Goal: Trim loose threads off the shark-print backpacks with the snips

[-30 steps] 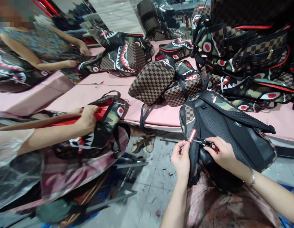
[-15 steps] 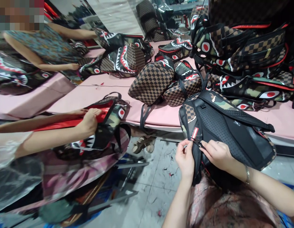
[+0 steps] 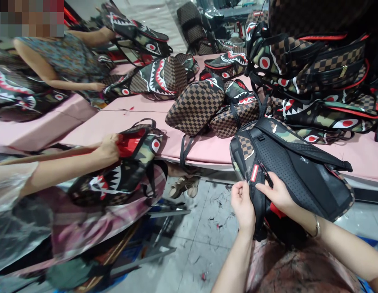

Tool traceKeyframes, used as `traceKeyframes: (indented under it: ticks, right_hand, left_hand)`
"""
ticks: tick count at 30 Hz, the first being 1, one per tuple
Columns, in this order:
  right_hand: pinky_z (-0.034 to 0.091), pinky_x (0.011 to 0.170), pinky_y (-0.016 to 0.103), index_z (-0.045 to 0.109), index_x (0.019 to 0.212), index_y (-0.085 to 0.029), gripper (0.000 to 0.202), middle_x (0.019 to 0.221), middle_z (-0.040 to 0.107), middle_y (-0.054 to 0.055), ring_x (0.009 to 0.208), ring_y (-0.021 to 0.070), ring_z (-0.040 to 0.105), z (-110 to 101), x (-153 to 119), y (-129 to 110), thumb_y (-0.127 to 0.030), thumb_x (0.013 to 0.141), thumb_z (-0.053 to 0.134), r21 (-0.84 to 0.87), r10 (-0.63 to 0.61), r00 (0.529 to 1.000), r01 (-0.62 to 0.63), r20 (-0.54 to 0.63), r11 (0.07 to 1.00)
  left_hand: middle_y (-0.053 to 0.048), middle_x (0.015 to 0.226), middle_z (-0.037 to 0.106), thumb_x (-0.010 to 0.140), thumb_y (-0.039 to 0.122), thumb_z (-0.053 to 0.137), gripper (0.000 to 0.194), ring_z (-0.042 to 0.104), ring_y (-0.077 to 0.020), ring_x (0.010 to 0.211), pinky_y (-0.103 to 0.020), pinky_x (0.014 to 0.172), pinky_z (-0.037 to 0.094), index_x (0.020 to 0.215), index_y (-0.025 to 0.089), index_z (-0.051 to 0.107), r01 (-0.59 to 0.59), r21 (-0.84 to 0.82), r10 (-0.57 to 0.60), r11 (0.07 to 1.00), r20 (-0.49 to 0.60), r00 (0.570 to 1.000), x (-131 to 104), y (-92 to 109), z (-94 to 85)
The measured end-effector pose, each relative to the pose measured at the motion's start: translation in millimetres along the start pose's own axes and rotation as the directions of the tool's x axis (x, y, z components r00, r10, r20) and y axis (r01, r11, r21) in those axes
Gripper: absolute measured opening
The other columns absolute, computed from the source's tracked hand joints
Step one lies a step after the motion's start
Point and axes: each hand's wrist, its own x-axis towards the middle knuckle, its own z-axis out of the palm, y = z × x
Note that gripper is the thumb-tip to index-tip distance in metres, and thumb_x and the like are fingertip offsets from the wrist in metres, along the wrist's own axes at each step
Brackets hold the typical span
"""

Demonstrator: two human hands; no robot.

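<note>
A black backpack [image 3: 298, 175] with checkered and camouflage patches lies back panel up, leaning from my lap onto the table edge. My left hand [image 3: 243, 203] is closed in a pinch at the side of its shoulder strap, just below a red-and-white label [image 3: 254, 173]. Whether strap edge or a thread is between those fingertips is too small to tell. My right hand [image 3: 278, 191] is closed around small dark thread snips [image 3: 266, 173], their tips pointing up and left over the strap, right of the label. A red patch of lining shows under my right wrist.
Shark-face backpacks [image 3: 317, 81] are piled at the right of the pink table [image 3: 140, 110]; checkered ones [image 3: 195, 106] lie mid-table. On the left, a co-worker's hand [image 3: 109, 148] is at an open backpack [image 3: 136, 158]. Across the table another person lifts a backpack [image 3: 140, 32]. Scraps litter the floor [image 3: 204, 244].
My right hand has shifted right and the snips have come away from the label's lower end, tips now up. My left hand has moved slightly right. The person opposite has raised a backpack.
</note>
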Motion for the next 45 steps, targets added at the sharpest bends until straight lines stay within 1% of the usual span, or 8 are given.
traceKeyframes:
  ticks: [4,11,23,29,34,39,41,45]
  right_hand:
    - [0.039,0.050,0.022,0.053,0.084,-0.018,0.030,0.062,0.050,-0.002,0.056,0.0117,0.047,8.5,6.2,-0.8,-0.047,0.076,0.055,0.184,0.055,0.998,-0.060,0.031,0.981]
    - [0.030,0.042,0.019,0.048,0.077,-0.019,0.031,0.057,0.041,-0.006,0.046,0.0072,0.036,15.7,4.4,1.5,-0.049,0.074,0.057,0.292,0.108,0.993,-0.116,0.042,0.949]
    - [0.022,0.038,0.019,0.048,0.073,-0.018,0.032,0.053,0.035,-0.007,0.041,0.0054,0.028,-14.8,8.4,-7.2,-0.049,0.073,0.057,0.281,0.157,0.984,-0.175,0.086,0.944]
    - [0.028,0.041,0.022,0.054,0.079,-0.018,0.034,0.059,0.041,-0.003,0.047,0.0081,0.036,-77.8,-7.6,-9.1,-0.052,0.079,0.050,0.142,0.066,0.997,-0.070,0.034,0.987]
    - [0.041,0.057,0.030,0.054,0.072,-0.020,0.027,0.067,0.054,0.003,0.061,0.0149,0.050,-175.6,-6.1,7.5,-0.044,0.083,0.050,-0.398,-0.199,0.958,0.104,-0.205,0.912]
    - [0.043,0.081,0.042,0.062,0.096,-0.022,0.028,0.101,0.065,0.013,0.095,0.0260,0.059,-253.7,14.0,43.8,-0.040,0.086,0.043,-0.701,-0.282,0.931,0.040,-0.234,0.712]
    - [0.044,0.080,0.044,0.063,0.099,-0.024,0.028,0.102,0.066,0.012,0.097,0.0285,0.060,-263.2,17.5,55.6,-0.041,0.086,0.044,-0.666,-0.190,0.951,-0.023,-0.245,0.746]
    - [0.044,0.080,0.041,0.059,0.108,-0.023,0.032,0.108,0.063,0.015,0.098,0.0291,0.058,-241.7,12.4,52.2,-0.042,0.085,0.045,-0.716,-0.226,0.922,-0.073,-0.313,0.694]
  left_hand:
    - [-0.004,0.090,0.065,0.070,0.033,0.065,0.037,0.059,-0.0139,0.079,-0.026,0.074,0.046,0.104,0.019,0.062,-0.100,0.163,0.064,0.981,0.213,0.975,13.1,4.0,-9.9]
    - [-0.004,0.080,0.069,0.076,0.028,0.058,0.013,0.062,-0.0166,0.077,-0.029,0.078,0.046,0.075,0.020,0.068,-0.463,0.424,0.381,0.778,0.268,0.885,23.0,-0.9,-21.5]
    - [-0.001,0.064,0.055,0.079,0.042,0.044,0.025,0.058,-0.0147,0.057,-0.030,0.061,0.047,0.073,0.018,0.047,-0.073,0.438,0.202,0.896,-0.256,0.945,73.2,-43.5,-73.0]
    - [-0.002,0.063,0.056,0.079,0.048,0.041,0.028,0.063,-0.0169,0.057,-0.036,0.059,0.052,0.078,0.020,0.040,0.037,0.365,0.065,0.930,-0.265,0.962,77.2,-54.9,-111.6]
    - [-0.013,0.091,0.064,0.056,0.030,0.070,0.025,0.061,-0.0285,0.094,-0.046,0.087,0.044,0.074,0.018,0.057,0.037,0.544,0.043,0.839,-0.134,0.990,68.6,-54.2,-147.1]
    - [-0.013,0.113,0.060,0.068,0.035,0.060,0.016,0.053,-0.0296,0.110,-0.044,0.096,0.038,0.071,0.019,0.063,-0.069,0.616,0.072,0.784,0.020,0.997,51.1,-42.6,-129.2]
    - [-0.011,0.128,0.051,0.074,0.031,0.055,0.020,0.048,-0.0252,0.116,-0.040,0.098,0.036,0.090,0.020,0.063,-0.293,0.591,0.262,0.752,0.141,0.955,31.4,-31.9,-105.5]
    - [-0.007,0.090,0.065,0.081,0.018,0.049,0.017,0.059,-0.0183,0.092,-0.034,0.087,0.045,0.093,0.022,0.060,-0.692,0.348,0.472,0.633,0.534,0.701,-11.9,-15.4,-59.0]
